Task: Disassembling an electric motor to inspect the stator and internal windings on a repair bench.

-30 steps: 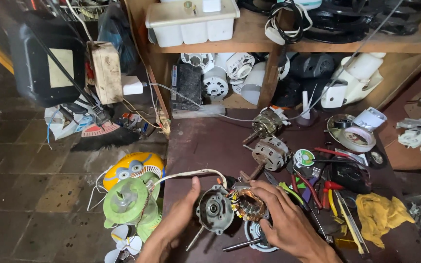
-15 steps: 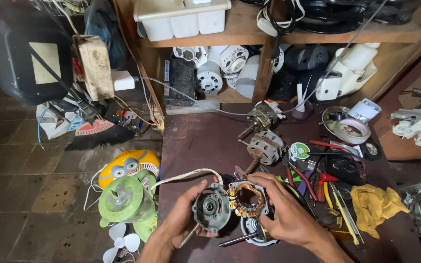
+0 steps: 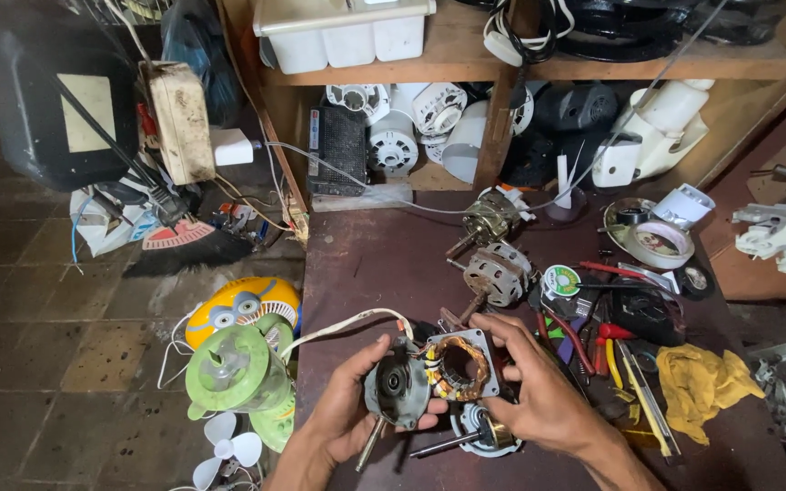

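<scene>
Clearly holding a small fan motor above the dark workbench (image 3: pixel 366 255), both hands at work. Left hand (image 3: pixel 343 423) wrapped around the grey end cover (image 3: pixel 395 393), fingers closed on it, shaft (image 3: pixel 368 443) pointing down. Right hand (image 3: pixel 539 391) pinching the stator (image 3: pixel 459 366) with its copper winding, thumb and fingers pressed on the square frame. Cover and stator already pulled apart a little, but touching at one edge; white cable (image 3: pixel 338 325) attached, running left from the stator. Seems half opened: housing split, winding exposed, parts not yet laid down. Just under the stator, one round metal part (image 3: pixel 479 435) lying on the bench. Behind the stator, two more motors (image 3: pixel 495 273), one behind the other. Right of the stator, one yellow cloth (image 3: pixel 698 382) and some red-handled tools (image 3: pixel 607 332), number unclear. Left of the stator, on the floor, one green fan body (image 3: pixel 229 371).
</scene>
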